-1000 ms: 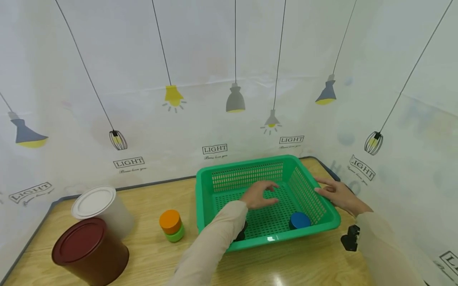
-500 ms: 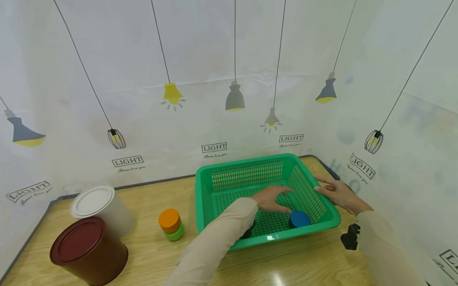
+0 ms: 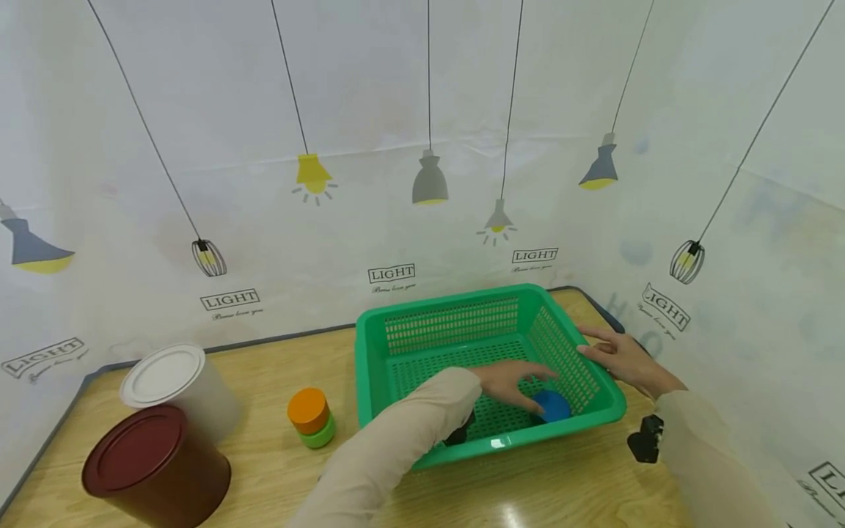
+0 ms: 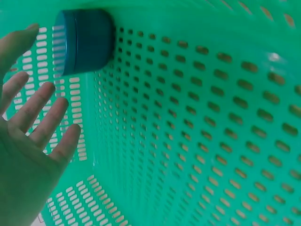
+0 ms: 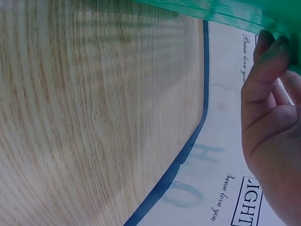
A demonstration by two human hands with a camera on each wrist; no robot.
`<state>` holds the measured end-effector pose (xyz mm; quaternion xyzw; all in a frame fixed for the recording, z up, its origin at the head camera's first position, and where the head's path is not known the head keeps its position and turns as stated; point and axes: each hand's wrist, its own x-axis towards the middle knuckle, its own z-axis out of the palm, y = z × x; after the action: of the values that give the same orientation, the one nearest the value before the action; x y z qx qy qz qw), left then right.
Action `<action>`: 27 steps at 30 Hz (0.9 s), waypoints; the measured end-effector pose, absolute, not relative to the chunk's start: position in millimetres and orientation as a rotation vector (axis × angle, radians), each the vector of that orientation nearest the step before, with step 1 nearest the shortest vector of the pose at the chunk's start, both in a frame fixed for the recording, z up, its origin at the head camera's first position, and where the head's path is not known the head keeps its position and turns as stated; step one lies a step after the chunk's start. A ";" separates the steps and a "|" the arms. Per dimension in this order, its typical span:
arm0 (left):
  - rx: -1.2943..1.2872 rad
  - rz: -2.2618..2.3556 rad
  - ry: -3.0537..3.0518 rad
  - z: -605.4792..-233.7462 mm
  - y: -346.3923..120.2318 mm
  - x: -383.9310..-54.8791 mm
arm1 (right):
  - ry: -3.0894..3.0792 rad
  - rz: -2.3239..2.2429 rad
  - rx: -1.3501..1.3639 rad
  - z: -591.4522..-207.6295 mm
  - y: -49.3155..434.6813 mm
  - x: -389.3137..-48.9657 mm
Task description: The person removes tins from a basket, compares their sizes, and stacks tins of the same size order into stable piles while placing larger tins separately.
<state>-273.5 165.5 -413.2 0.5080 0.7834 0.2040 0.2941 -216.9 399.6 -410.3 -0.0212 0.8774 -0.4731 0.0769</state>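
Note:
A green perforated plastic basket (image 3: 455, 301) sits on the wooden table. Inside its near right corner is a round blue jar (image 3: 554, 405), standing on the basket floor. My left hand (image 3: 511, 381) reaches into the basket, thumb and fingers spread; the fingertips overlap the jar in the head view. The left wrist view has the jar (image 4: 89, 41) just beyond the loosely extended fingers of that hand (image 4: 35, 127), a gap between them. At the right side, my right hand (image 3: 623, 359) grips the basket's rim between thumb and fingers, its fingers bent at the green edge in the right wrist view.
Left of the basket, an orange-topped container (image 3: 308, 411) is stacked on a light green one (image 3: 320, 434). A maroon lidded can (image 3: 155, 469) and a white lidded can (image 3: 185, 381) stand farther left. Printed wall sheeting borders the table (image 3: 528, 491) behind and at right.
My left hand has moved right and toward the near side inside the basket, reaching the blue jar. My right hand stays on the rim. The head view has shifted slightly.

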 end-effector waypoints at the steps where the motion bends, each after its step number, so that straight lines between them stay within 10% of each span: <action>1: 1.371 0.527 2.075 -413.3 166.1 -272.7 | 2.629 -1.418 -0.059 -410.1 399.1 -217.0; 27: 1.361 0.496 2.095 -435.5 165.4 -279.6 | 2.599 -1.461 -0.108 -405.8 395.4 -215.2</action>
<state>-279.6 165.4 -435.5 0.5110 0.7863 0.1862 0.2931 -215.2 395.4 -405.8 -0.0359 0.8685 -0.4881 0.0792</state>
